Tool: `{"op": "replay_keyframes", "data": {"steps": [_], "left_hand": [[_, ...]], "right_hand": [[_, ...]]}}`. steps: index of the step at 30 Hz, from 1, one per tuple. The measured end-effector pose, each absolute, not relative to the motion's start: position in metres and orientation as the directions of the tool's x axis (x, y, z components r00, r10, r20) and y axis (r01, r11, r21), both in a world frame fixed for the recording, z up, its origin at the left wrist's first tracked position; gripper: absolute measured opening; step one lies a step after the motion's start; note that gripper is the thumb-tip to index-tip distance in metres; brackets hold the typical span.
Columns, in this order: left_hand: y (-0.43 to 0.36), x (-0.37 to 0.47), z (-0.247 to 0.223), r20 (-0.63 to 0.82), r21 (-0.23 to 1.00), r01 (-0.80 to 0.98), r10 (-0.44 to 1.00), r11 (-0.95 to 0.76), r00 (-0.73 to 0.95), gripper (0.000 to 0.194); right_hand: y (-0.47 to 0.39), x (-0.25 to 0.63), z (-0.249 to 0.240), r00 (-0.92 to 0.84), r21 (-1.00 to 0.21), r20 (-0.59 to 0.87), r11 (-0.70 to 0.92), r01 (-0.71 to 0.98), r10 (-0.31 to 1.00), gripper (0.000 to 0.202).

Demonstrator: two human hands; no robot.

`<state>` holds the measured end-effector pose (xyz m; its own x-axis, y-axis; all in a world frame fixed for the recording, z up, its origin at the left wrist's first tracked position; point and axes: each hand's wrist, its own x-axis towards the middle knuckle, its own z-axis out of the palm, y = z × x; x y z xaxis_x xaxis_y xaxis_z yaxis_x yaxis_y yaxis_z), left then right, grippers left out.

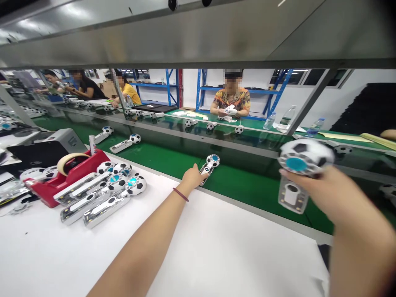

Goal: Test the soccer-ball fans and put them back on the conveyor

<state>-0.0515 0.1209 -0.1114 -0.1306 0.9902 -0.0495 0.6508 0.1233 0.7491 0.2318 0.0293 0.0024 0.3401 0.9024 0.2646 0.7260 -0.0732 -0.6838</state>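
Observation:
My left hand point(194, 177) reaches over the green belt point(173, 161), its fingers closed on the handle of a device with a soccer-ball head point(213, 160). At the right, my right hand point(321, 183), blurred, grips a second soccer-ball device point(292, 194) above the belt, its turquoise disc and clear handle towards me. Several similar devices point(105, 206) lie side by side on the white work surface point(216, 247) at the left. Two more point(135, 138) rest on the belt farther left.
A red tape dispenser point(74, 173) and a grey box point(66, 140) stand at the left. Across the belt, a person point(232, 99) sits near plastic bottles point(287, 117); other people sit at the far left. A metal shelf point(185, 37) spans overhead.

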Motion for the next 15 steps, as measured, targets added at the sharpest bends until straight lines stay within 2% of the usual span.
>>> {"op": "replay_keyframes", "data": {"steps": [4, 8, 10, 12, 15], "left_hand": [[0.117, -0.037, -0.111, -0.167, 0.895, 0.405, 0.983, 0.186, -0.082, 0.030], [0.095, -0.015, -0.109, -0.140, 0.990, -0.007, 0.988, 0.141, 0.071, 0.029], [0.081, -0.002, -0.103, -0.095, 0.976, -0.184, 0.986, 0.120, 0.138, 0.029], [0.068, 0.010, -0.096, -0.055, 0.946, -0.304, 0.978, 0.115, 0.200, 0.039], [0.051, 0.025, -0.086, -0.012, 0.911, -0.393, 0.960, 0.126, 0.280, 0.048]], "right_hand": [[0.069, 0.229, -0.035, 0.444, -0.714, 0.143, -0.218, 0.666, 0.885, 0.043], [0.081, 0.235, -0.061, 0.487, -0.738, 0.290, -0.131, 0.662, 0.824, 0.071], [0.077, 0.233, -0.060, 0.436, -0.730, 0.363, -0.039, 0.682, 0.824, 0.068], [0.070, 0.225, -0.054, 0.308, -0.785, 0.333, 0.081, 0.614, 0.891, 0.061], [0.062, 0.203, -0.044, 0.130, -0.931, 0.224, 0.173, 0.321, 0.966, 0.070]]}}
